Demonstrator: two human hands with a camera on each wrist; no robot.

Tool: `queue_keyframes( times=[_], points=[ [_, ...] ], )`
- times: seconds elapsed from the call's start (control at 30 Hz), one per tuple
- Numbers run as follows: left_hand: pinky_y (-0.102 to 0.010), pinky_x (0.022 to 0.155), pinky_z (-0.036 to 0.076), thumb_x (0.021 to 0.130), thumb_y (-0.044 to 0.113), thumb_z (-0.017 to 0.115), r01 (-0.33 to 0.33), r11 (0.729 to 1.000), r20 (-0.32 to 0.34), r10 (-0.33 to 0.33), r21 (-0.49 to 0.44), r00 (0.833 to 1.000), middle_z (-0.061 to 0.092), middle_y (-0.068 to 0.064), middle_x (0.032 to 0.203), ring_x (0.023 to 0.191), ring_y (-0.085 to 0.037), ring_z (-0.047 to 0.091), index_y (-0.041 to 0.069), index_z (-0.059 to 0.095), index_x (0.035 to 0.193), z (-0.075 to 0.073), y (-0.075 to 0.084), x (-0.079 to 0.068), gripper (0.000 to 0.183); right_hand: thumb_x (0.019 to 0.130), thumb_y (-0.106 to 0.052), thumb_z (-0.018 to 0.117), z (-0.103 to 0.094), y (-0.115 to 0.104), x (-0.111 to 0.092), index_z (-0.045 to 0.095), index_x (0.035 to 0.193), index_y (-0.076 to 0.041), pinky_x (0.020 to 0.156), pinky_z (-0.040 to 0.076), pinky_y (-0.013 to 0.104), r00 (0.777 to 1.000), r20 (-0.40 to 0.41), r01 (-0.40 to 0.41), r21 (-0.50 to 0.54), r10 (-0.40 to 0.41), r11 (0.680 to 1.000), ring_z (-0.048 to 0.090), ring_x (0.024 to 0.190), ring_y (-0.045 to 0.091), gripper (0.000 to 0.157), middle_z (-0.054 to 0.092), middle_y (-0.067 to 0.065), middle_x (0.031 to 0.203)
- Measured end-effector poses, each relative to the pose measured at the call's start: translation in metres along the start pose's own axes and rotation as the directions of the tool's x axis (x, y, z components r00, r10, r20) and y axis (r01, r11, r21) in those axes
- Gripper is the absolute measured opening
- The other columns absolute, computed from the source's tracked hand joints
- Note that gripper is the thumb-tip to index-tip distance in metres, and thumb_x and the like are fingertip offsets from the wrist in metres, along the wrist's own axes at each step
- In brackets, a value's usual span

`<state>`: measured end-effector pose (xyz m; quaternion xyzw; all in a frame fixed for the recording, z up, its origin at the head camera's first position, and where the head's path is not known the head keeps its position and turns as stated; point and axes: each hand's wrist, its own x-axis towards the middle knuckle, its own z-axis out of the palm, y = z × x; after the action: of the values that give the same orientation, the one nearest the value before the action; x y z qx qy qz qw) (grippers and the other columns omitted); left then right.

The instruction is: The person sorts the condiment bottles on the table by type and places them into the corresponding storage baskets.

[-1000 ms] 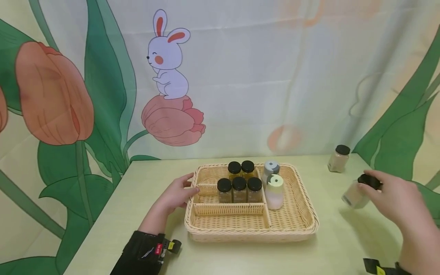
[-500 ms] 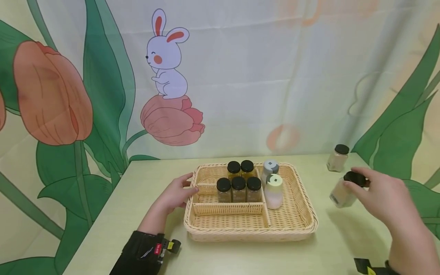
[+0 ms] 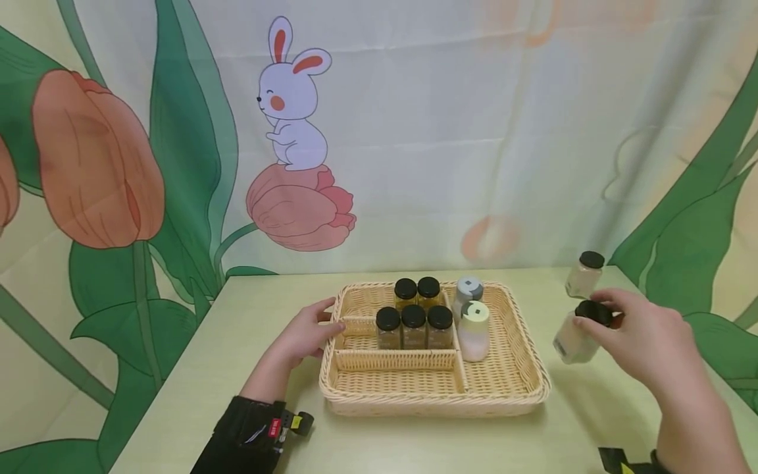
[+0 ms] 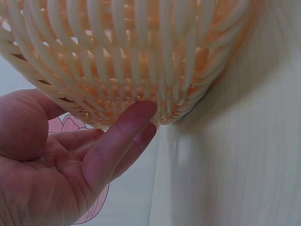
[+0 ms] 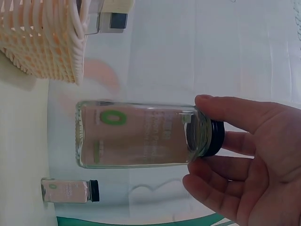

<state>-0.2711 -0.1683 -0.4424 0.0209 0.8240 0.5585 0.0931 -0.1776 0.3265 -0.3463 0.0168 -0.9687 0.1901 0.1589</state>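
In the head view my right hand [image 3: 651,342] holds a glass spice jar [image 3: 576,339] by its black lid, tilted and raised over the table. The right wrist view shows the jar [image 5: 136,136] with pale powder inside and a green mark on its label; thumb and fingers pinch it at the lid end. My left hand [image 3: 302,336] grips the left rim of a divided wicker basket [image 3: 435,407], thumb over the edge. In the left wrist view its fingers [image 4: 120,136] lie against the woven outer wall [image 4: 127,52].
Several black-lidded jars [image 3: 413,329] stand in the basket's left compartments. Two shakers, one yellow-topped [image 3: 474,332] and one grey-topped [image 3: 468,289], stand in the right one. Another black-lidded jar [image 3: 584,275] stands at the table's back right, before a printed curtain [image 3: 414,131].
My right hand has carried the jar leftward, closer to the basket's right side. The left hand and the basket have stayed put.
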Motion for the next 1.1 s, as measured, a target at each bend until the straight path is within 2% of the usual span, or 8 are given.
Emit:
queue_keyframes(
  times=[0.13, 0.33, 0.53, 0.67, 0.9, 1.1],
  points=[
    [-0.044, 0.063, 0.062, 0.099, 0.017, 0.068, 0.001, 1.0, 0.0, -0.001, 0.004, 1.0, 0.048, -0.027, 0.145, 0.095, -0.03, 0.072, 0.014, 0.033, 0.16, -0.001, -0.002, 0.0, 0.071, 0.089, -0.048, 0.076, 0.0, -0.005, 0.003, 0.065, 0.123, -0.006, 0.065, 0.04, 0.05, 1.0, 0.028, 0.014, -0.012, -0.014, 1.0, 0.064, 0.086, 0.044, 0.055, 0.074, 0.015, 0.092],
    [-0.045, 0.064, 0.062, 0.099, 0.016, 0.068, 0.01, 1.0, -0.014, -0.01, 0.005, 1.0, 0.048, -0.026, 0.146, 0.096, -0.031, 0.072, 0.015, 0.033, 0.16, -0.001, -0.002, 0.001, 0.071, 0.088, -0.053, 0.075, -0.004, -0.015, 0.013, 0.067, 0.121, -0.006, 0.061, 0.041, 0.045, 0.994, 0.091, 0.068, -0.011, -0.067, 0.998, 0.066, 0.082, 0.034, 0.058, 0.073, 0.011, 0.092],
    [-0.045, 0.063, 0.062, 0.098, 0.015, 0.068, 0.008, 1.0, -0.012, -0.008, 0.012, 1.0, 0.048, -0.026, 0.146, 0.095, -0.031, 0.072, 0.014, 0.034, 0.16, -0.001, 0.001, 0.0, 0.071, 0.089, -0.048, 0.076, -0.005, -0.03, 0.02, 0.067, 0.123, -0.003, 0.066, 0.046, 0.047, 0.985, 0.138, 0.106, 0.001, -0.105, 0.994, 0.069, 0.089, 0.033, 0.057, 0.071, 0.018, 0.11],
    [-0.045, 0.063, 0.062, 0.098, 0.015, 0.068, 0.011, 1.0, -0.011, -0.011, 0.017, 1.0, 0.048, -0.027, 0.145, 0.094, -0.03, 0.072, 0.014, 0.033, 0.16, 0.0, 0.001, 0.0, 0.071, 0.089, -0.047, 0.077, -0.005, -0.04, 0.023, 0.068, 0.122, -0.002, 0.068, 0.051, 0.048, 0.979, 0.142, 0.147, 0.011, -0.147, 0.989, 0.069, 0.089, 0.033, 0.056, 0.07, 0.021, 0.114],
    [-0.043, 0.062, 0.062, 0.099, 0.017, 0.068, 0.018, 0.999, -0.017, -0.017, 0.029, 1.0, 0.048, -0.026, 0.146, 0.093, -0.029, 0.072, 0.015, 0.033, 0.16, 0.0, 0.001, 0.001, 0.071, 0.087, -0.042, 0.078, -0.007, -0.064, 0.028, 0.07, 0.117, -0.004, 0.067, 0.051, 0.045, 0.967, 0.154, 0.205, 0.006, -0.203, 0.979, 0.065, 0.079, 0.023, 0.049, 0.071, 0.018, 0.108],
    [-0.042, 0.062, 0.062, 0.099, 0.016, 0.068, 0.015, 0.999, -0.017, -0.014, 0.03, 1.0, 0.049, -0.025, 0.145, 0.092, -0.029, 0.072, 0.015, 0.034, 0.16, 0.0, 0.0, 0.001, 0.07, 0.087, -0.036, 0.077, -0.007, -0.083, 0.031, 0.073, 0.111, -0.004, 0.064, 0.05, 0.04, 0.95, 0.16, 0.272, 0.003, -0.269, 0.962, 0.056, 0.066, 0.013, 0.04, 0.07, 0.002, 0.087]
  ],
)
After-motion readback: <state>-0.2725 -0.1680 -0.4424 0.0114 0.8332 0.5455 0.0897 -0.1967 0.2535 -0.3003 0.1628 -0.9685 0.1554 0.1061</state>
